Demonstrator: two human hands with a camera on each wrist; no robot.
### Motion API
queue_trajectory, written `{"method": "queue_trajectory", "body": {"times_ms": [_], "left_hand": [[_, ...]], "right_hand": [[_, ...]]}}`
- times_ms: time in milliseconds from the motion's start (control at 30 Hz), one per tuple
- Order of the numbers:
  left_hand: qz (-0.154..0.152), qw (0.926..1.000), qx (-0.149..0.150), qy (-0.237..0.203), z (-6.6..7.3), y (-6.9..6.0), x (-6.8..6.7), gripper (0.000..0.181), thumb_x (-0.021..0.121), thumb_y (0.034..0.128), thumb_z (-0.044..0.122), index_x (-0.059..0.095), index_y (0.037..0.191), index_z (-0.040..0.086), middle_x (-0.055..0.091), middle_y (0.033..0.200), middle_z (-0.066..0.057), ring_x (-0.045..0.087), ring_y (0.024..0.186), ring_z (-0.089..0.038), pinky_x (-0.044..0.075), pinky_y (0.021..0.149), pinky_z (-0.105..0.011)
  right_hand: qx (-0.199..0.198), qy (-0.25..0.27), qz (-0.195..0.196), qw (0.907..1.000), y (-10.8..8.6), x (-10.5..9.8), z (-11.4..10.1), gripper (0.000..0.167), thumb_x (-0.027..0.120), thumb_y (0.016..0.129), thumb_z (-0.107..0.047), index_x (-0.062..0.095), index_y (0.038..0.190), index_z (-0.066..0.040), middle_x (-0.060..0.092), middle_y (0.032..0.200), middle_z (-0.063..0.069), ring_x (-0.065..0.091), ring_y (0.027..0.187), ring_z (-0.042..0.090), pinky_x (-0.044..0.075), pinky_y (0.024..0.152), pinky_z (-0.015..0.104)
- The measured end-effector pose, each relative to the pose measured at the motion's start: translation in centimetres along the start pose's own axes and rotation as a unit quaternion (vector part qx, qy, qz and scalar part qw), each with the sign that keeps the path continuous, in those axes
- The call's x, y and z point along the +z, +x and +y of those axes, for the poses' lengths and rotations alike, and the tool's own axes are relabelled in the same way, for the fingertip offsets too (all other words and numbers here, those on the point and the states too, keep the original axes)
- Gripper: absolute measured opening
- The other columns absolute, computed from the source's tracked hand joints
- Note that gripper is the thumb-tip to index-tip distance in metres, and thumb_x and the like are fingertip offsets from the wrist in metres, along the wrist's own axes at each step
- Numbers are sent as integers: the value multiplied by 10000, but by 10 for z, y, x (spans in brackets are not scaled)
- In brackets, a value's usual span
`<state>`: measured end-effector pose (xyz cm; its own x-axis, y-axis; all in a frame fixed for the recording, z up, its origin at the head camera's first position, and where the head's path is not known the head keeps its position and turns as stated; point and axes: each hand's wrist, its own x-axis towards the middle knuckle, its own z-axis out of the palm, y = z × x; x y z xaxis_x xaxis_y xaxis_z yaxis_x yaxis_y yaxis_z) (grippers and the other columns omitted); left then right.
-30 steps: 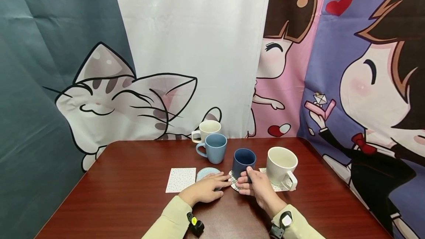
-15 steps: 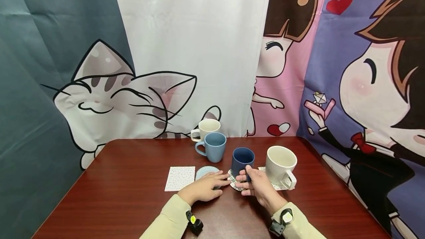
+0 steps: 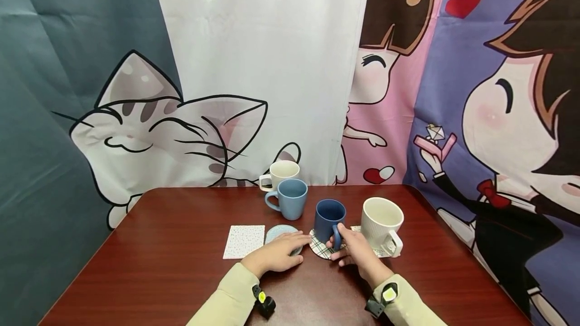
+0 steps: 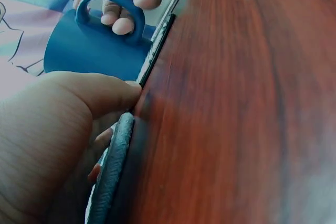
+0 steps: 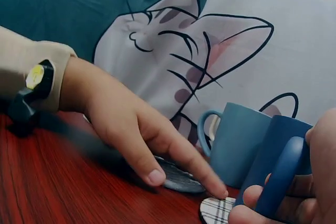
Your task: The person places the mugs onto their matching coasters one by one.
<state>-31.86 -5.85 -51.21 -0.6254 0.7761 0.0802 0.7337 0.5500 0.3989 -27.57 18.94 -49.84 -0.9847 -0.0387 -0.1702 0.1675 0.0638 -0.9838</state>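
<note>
The dark blue mug (image 3: 329,218) stands upright on the round plaid coaster (image 3: 319,249). My right hand (image 3: 360,255) grips its handle, thumb on top and fingers curled at the loop; the left wrist view shows fingertips coming through the mug handle (image 4: 137,17). With fingers stretched out, my left hand (image 3: 278,253) lies over the round light blue coaster (image 3: 277,231), partly hiding it. In the right wrist view, the index fingertip of the left hand (image 5: 134,124) touches the edge of the plaid coaster (image 5: 214,211).
Left of my left hand lies a square speckled coaster (image 3: 244,242). A light blue mug (image 3: 293,200) and a cream mug (image 3: 285,169) stand behind. On the right, a ribbed white mug (image 3: 379,223) stands on another coaster, close to my right hand.
The dark blue mug's handle, hidden behind my right hand before, now shows at the front right. My right fingers have closed around it. My left hand has barely moved.
</note>
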Motion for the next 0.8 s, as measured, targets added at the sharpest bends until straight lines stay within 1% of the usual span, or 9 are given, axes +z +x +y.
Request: {"method": "queue_trajectory", "body": {"times_ms": [100, 233, 333, 400, 500, 567, 633, 733, 800], "left_hand": [[24, 9997, -240, -59, 3, 1, -1, 610, 590, 992, 250, 402, 1556, 117, 467, 1548, -65, 369, 1467, -250, 273, 1197, -443], [101, 9991, -388, -130, 8, 5, -1, 706, 593, 995, 267, 276, 1601, 87, 503, 1519, -23, 379, 1456, -221, 280, 1189, -443], [195, 9987, -463, -126, 11, 9, -1, 751, 596, 992, 284, 226, 1612, 77, 521, 1497, -21, 393, 1441, -233, 284, 1176, -489], [300, 9980, -547, -104, 13, 12, 0, 775, 608, 981, 308, 222, 1614, 81, 532, 1479, -41, 406, 1428, -246, 283, 1165, -519], [468, 9960, -751, -108, 15, 18, 2, 793, 625, 960, 341, 246, 1610, 91, 547, 1456, -50, 418, 1416, -250, 271, 1155, -547], [594, 9941, -901, -74, 16, 23, 4, 788, 638, 949, 357, 283, 1601, 95, 577, 1404, -29, 447, 1388, -246, 276, 1143, -546], [747, 9917, -1044, -53, 18, 27, 6, 764, 648, 936, 360, 336, 1582, 96, 614, 1327, -8, 493, 1337, -247, 295, 1121, -548], [1003, 9870, -1246, -165, 20, 32, 9, 707, 671, 922, 335, 422, 1538, 93, 654, 1193, 5, 553, 1249, -262, 321, 1091, -560], [1191, 9836, -1337, -199, 21, 35, 11, 674, 686, 910, 315, 467, 1505, 89, 662, 1131, 5, 581, 1196, -260, 341, 1074, -562]], "right_hand": [[-155, -120, 349, 9992, 1, 0, 2, 500, 426, 1072, -432, 634, 969, 10, 693, 790, 95, 670, 597, 182, 508, 491, 278], [-325, -397, 722, 9961, 4, -1, 6, 310, 454, 1064, -233, 616, 946, 3, 620, 668, 76, 621, 562, 174, 481, 472, 294], [-470, -749, 731, 9934, 7, -3, 10, 192, 479, 1025, -114, 593, 925, 4, 609, 691, 67, 620, 581, 182, 480, 484, 311], [-661, -1049, 717, 9897, 9, -4, 12, 115, 509, 991, -54, 582, 921, 1, 602, 721, 63, 622, 581, 187, 481, 480, 312], [-1081, -1605, 784, 9780, 11, -7, 14, 35, 585, 943, -7, 562, 916, -4, 592, 737, 64, 588, 536, 184, 479, 456, 296], [-1305, -1946, 894, 9680, 12, -8, 15, 112, 640, 881, 30, 553, 941, -7, 600, 774, 70, 559, 519, 180, 478, 450, 280], [-1500, -2236, 995, 9579, 14, -10, 17, 234, 678, 819, 52, 552, 1009, -2, 620, 839, 92, 560, 566, 187, 489, 491, 272], [-1819, -2684, 1064, 9400, 17, -13, 20, 452, 695, 738, 80, 551, 1164, 29, 673, 1000, 149, 643, 769, 235, 532, 655, 310], [-2032, -2999, 1069, 9259, 19, -14, 22, 576, 712, 706, 84, 541, 1254, 47, 686, 1083, 185, 653, 893, 257, 526, 760, 336]]}}
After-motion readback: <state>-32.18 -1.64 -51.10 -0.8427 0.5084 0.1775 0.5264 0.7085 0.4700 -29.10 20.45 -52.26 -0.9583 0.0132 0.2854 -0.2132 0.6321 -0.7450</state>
